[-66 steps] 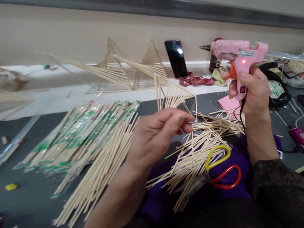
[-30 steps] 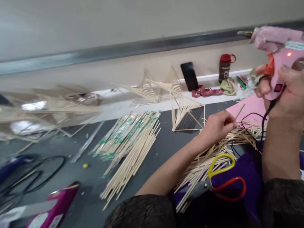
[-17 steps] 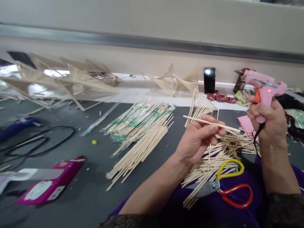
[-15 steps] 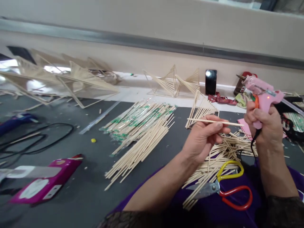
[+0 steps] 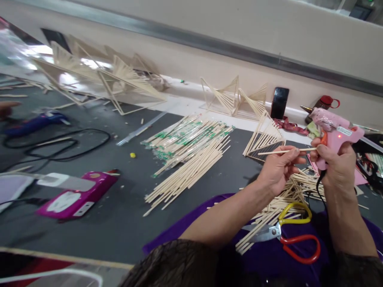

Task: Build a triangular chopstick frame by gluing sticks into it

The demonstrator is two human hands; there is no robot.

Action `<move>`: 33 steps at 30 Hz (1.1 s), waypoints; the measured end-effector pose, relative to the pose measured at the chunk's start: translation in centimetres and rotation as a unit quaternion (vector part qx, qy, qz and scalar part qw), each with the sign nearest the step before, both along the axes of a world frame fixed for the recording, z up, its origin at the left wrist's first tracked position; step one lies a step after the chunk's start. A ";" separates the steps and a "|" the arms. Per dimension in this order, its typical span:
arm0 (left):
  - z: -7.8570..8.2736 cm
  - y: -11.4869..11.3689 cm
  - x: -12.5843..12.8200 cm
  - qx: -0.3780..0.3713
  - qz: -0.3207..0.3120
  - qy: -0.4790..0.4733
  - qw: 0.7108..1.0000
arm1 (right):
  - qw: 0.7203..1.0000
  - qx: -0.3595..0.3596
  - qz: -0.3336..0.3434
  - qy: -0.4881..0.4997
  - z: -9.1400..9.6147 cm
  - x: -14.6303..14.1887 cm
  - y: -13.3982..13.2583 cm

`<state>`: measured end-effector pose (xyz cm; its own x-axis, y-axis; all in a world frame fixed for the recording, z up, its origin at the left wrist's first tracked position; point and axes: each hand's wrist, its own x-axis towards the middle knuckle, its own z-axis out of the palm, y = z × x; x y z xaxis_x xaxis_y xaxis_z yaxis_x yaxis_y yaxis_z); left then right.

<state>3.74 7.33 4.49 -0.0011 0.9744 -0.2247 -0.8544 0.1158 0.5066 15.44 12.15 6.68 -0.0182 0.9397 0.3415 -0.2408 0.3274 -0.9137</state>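
Gray desk [image 5: 128,231] runs along a pale wall [image 5: 179,18]. Left grip [image 5: 279,169] pinches a thin wooden stick [image 5: 273,152] near its middle, both ends jutting out, the right one by the right grip [image 5: 338,161], which is wrapped around a pink hot-glue gun [image 5: 335,139].

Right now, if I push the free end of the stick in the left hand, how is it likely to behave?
The stick is probably stiff: its unsupported end runs straight, without sagging. It's likely light, being thin for its length. It may pivot, since the left hand pinches only a short stretch of it.
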 end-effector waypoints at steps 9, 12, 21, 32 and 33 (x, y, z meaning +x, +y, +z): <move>-0.6 -0.6 0.1 -0.007 -0.037 0.002 0.999 | 0.994 0.028 -0.049 -0.089 -0.5 0.6 0.1; -0.9 -1.8 -0.2 -0.009 -0.101 0.047 0.994 | 0.993 0.030 -0.057 -0.103 -0.3 0.8 0.2; 2.6 -2.9 -5.0 0.205 0.107 0.685 0.690 | 0.995 0.014 0.001 -0.103 0.2 1.4 0.9; 2.3 1.2 -7.0 0.128 0.023 0.717 0.684 | 0.996 0.034 0.009 -0.076 1.2 1.8 0.6; 2.6 2.0 -7.6 0.102 0.040 0.708 0.697 | 0.997 0.040 0.011 -0.071 1.2 1.9 0.7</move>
<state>-3.90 9.32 7.13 -0.1373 0.9701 0.2000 0.5207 -0.1011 0.8477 17.31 12.86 7.85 -0.0924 0.9081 0.4084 -0.1181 0.3973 -0.9101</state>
